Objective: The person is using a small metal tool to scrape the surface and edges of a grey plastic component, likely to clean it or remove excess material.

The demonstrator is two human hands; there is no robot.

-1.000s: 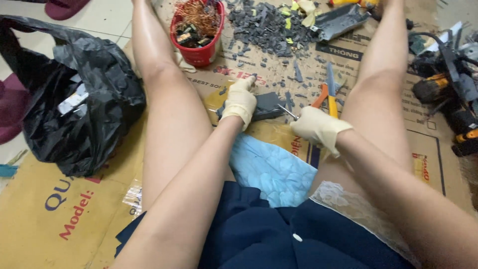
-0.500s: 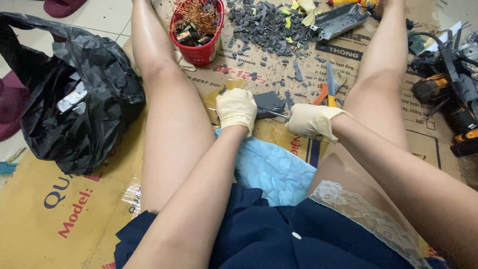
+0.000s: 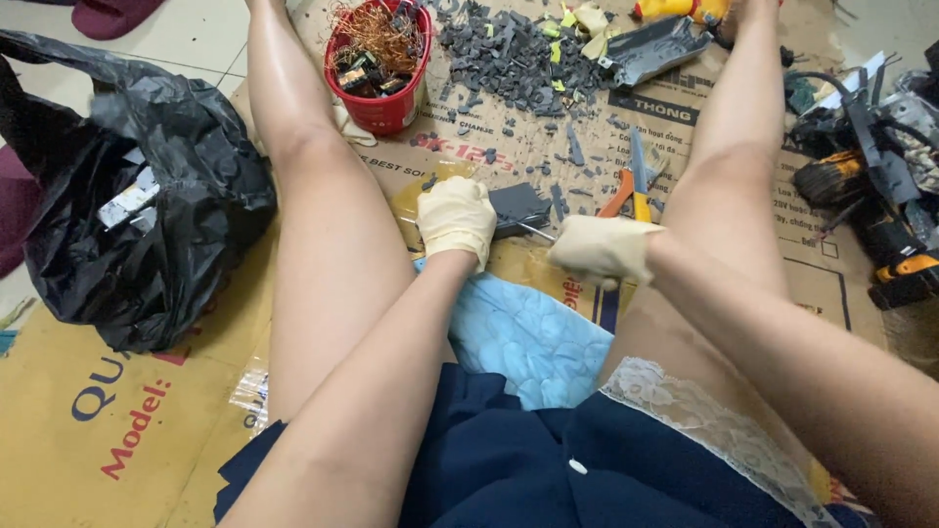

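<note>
**Gloved hands at a dark block on cardboard**

Hands in pale rubber gloves meet over a dark grey block (image 3: 518, 207) that rests on the flattened cardboard sheet (image 3: 117, 430) between the seated person's bare legs. The left hand (image 3: 456, 219) is closed down over the left end of the block, its fingers curled and pressing on it. The right hand (image 3: 603, 249), just right of the block, is clenched as a fist around the handle of a thin metal tool (image 3: 535, 232); only the slender shaft shows, running from the fist to the block's near edge, and the handle itself is hidden inside the glove. The two hands stand close together but do not touch. Just right of the block, beyond the right hand, lies a pair of pliers with orange and yellow grips (image 3: 631, 191). Behind the block, farther from the person, a heap of dark grey fragments (image 3: 518, 54) spreads over the cardboard, and to the left of that heap stands a red bucket (image 3: 383, 106) filled with tangled copper wire and small parts. Well to the left of the block, past the left leg, sits a crumpled black plastic bag (image 3: 147, 215). Nearer the person than the block lies a light blue cloth (image 3: 528, 337).
</note>
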